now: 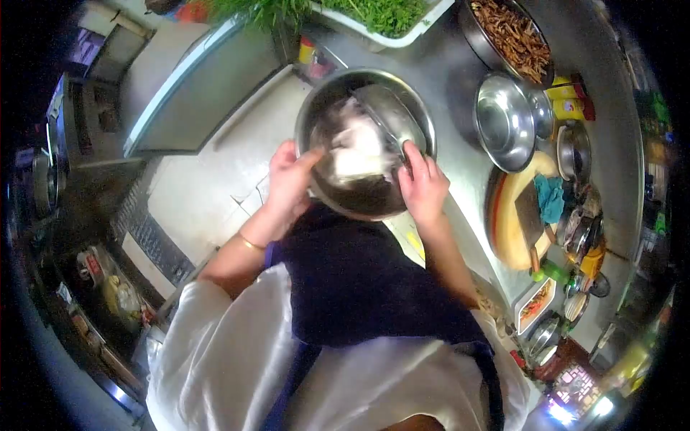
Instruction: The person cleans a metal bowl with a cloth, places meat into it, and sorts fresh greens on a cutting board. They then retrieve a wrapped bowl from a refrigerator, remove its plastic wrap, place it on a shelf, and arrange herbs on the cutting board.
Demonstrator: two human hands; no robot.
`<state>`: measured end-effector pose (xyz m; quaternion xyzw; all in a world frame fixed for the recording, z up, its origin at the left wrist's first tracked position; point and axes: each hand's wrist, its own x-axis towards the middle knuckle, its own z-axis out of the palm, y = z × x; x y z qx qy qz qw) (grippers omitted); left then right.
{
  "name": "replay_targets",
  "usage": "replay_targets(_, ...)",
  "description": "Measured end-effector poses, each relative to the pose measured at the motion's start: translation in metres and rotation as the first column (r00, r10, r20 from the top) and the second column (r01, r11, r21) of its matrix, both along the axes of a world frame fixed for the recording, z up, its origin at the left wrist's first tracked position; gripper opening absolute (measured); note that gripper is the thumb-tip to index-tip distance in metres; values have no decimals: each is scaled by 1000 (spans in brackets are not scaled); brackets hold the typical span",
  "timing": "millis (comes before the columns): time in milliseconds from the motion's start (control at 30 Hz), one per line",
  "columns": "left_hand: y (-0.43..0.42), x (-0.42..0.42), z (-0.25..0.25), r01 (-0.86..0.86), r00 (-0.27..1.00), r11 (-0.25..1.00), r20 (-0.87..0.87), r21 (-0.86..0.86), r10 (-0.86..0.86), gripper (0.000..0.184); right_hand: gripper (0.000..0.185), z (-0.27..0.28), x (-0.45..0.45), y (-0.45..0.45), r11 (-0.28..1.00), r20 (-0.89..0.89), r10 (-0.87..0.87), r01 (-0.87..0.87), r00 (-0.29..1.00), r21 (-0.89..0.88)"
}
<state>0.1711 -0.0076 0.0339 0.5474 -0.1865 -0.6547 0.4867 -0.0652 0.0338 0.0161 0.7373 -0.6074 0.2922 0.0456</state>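
Note:
A large stainless steel bowl [316, 97] is in front of my body. My left hand [290, 176] grips its left rim, with the thumb over the edge. Inside lies a blurred white heap [358, 154], powdery or soft; I cannot tell which. My right hand [424, 183] is closed at the bowl's right side, its thumb and fingers pinching a shiny rounded metal utensil [388, 111]. That utensil rests partly inside the bowl, and its exact kind is unclear.
On the metal counter [445, 86] to the right stand a pan of brown strips [507, 36], another metal bowl [504, 122] and a round cutting board [507, 215] with a cleaver and teal cloth [550, 200]. A white tub of greens [410, 39] is ahead.

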Motion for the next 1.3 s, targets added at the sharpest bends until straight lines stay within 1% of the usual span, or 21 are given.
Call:
replay_targets(33,1,-3,3,87,993,993,88,-85,-80,12,58,3,0,3,1000,-15,-17,17,1000,22)
replay_targets(67,6,-1,10,150,986,989,75,10,-151,14,58,5,-1,5,999,-30,-36,37,999,39)
replay_targets(100,10,0,-1,114,992,993,50,-1,-114,15,58,7,-3,5,997,-46,-59,61,997,52)
replay_targets(167,17,5,-34,56,998,998,-11,-19,-56,16,56,8,-18,2,987,153,-160,160,975,10)
replay_targets(300,25,-7,-22,86,988,991,-136,107,-71,21,56,34,-44,-1,984,89,-145,153,985,-95)
replay_targets(433,30,-20,-5,122,964,992,-242,34,-110,24,55,65,-57,8,967,155,-150,178,976,-182)
replay_targets(467,28,-22,-10,128,960,992,-250,-4,-125,26,49,71,-61,6,944,145,-83,124,986,-305)
replay_targets(567,28,-26,2,97,951,994,-291,-50,-107,26,44,84,-67,9,877,206,-139,217,969,-429)
replay_targets(633,27,-27,4,107,942,990,-309,-88,-129,29,40,79,-79,-4,774,357,-118,311,927,-551)
replay_targets(700,27,-28,7,133,937,986,-310,-104,-159,30,37,83,-95,-4,872,628,-163,409,761,-269)
replay_targets(767,26,-28,-1,146,936,983,-305,-115,-174,32,33,82,-95,-7,921,887,9,341,461,-187)
replay_targets(833,28,-28,-4,162,933,981,-306,-110,-188,34,29,75,-96,-8,942,975,91,301,201,-150)
replay_targets(867,29,-28,-10,139,936,985,-312,-104,-165,36,31,74,-102,-2,973,998,-33,230,54,20)
replay_targets(900,33,-30,-7,136,951,989,-271,-64,-148,35,32,91,-89,3,921,965,-207,299,-163,248)
replay_targets(933,36,-30,-9,123,960,992,-251,-11,-122,35,35,73,-105,5,956,946,-239,118,-217,269)
replay_targets(967,37,-32,-14,125,966,992,-234,36,-113,34,42,48,-108,4,967,911,-170,116,-375,228)
replay_targets(1000,40,-33,-15,127,975,990,-193,67,-112,34,48,31,-117,7,965,868,-233,8,-438,262)
replay_targets(1067,44,-28,-26,123,987,988,-111,93,-112,33,47,23,-123,12,934,799,-312,-13,-514,356)
replay_targets(1167,51,-29,-26,42,996,988,-83,150,-30,27,26,-7,-160,11,931,668,-301,-59,-680,359)
replay_targets(1267,59,0,-70,55,991,984,-128,171,-33,24,4,-15,-239,3,945,690,-199,51,-696,324)
replay_targets(1300,62,5,-75,60,993,987,-111,152,-43,24,9,1,-262,-6,913,750,-135,212,-648,348)
